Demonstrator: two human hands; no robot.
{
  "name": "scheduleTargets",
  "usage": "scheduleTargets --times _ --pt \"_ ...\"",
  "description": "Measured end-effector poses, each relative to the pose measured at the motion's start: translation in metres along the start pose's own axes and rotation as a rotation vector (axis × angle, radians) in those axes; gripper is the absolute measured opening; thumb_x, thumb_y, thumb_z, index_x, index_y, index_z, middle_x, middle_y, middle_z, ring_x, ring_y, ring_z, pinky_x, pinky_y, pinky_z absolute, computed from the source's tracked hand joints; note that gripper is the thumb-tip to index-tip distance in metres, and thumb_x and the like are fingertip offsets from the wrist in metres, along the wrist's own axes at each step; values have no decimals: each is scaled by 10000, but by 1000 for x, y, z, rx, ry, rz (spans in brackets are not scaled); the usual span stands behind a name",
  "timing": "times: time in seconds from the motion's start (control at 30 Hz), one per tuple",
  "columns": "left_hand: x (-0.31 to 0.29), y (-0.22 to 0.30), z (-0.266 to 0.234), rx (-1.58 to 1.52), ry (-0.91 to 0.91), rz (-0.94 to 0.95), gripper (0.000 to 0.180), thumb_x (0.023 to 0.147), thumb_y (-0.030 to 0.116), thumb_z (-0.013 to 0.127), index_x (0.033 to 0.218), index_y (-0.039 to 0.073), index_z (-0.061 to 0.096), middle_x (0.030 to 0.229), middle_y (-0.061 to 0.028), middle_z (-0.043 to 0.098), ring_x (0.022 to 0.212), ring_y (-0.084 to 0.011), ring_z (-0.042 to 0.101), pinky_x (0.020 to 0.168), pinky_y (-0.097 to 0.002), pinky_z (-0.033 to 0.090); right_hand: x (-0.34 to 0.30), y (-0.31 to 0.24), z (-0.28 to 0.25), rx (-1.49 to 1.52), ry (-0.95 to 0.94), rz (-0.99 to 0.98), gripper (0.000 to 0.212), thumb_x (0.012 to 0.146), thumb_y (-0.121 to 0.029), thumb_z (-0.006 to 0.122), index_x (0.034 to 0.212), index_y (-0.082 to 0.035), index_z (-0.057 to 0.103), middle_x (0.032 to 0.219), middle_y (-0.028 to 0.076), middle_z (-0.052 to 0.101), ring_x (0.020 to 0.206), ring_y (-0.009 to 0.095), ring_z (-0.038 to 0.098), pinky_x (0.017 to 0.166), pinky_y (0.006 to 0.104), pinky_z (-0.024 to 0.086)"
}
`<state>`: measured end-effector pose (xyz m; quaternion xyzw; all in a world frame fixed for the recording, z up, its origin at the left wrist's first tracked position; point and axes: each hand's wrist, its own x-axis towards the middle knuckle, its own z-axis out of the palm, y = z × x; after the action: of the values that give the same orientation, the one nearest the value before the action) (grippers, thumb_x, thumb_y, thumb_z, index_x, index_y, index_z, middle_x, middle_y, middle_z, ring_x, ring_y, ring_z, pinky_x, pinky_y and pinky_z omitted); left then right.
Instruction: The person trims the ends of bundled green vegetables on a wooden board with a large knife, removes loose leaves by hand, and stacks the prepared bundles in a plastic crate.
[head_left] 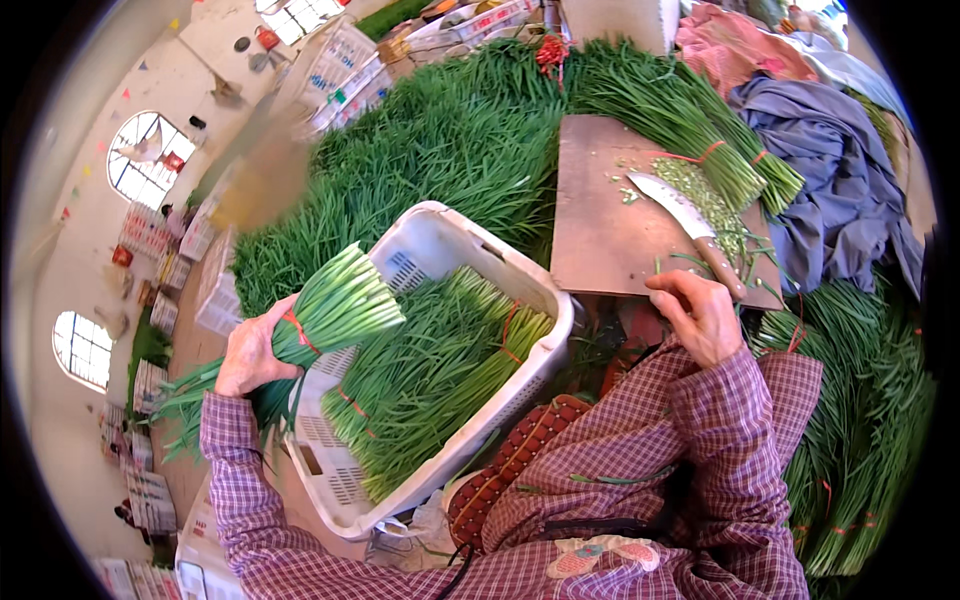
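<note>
Over the white crate of tied green bundles, the left hand grips a bundle of chives around its red band, cut ends up, while the right hand rests loosely curled and empty at the wooden board just below the knife.

A knife lies on a wooden board; beside it, perhaps crumpled grey cloth.
</note>
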<state>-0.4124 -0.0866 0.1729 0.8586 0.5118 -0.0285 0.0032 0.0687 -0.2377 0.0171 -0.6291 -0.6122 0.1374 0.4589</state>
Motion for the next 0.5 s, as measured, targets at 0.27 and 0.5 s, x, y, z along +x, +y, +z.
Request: scheduleTargets --times 0.27,0.5 --pt "49 -33 194 -544 29 26 1077 503 190 907 1441 44 398 1150 -135 656 1058 -248 631 951 -316 462 -14 -13 -34 -5 133 127 146 857 -50 615 958 37 677 788 121 672 686 177 633 635 283 491" --pt "132 5 325 -532 -61 -132 1097 499 282 894 1457 159 374 1142 -189 657 1070 -365 624 933 -418 477 -64 -4 -98 -162 303 371 193 935 -107 571 1020 48 650 808 61 640 719 117 587 670 250 475"
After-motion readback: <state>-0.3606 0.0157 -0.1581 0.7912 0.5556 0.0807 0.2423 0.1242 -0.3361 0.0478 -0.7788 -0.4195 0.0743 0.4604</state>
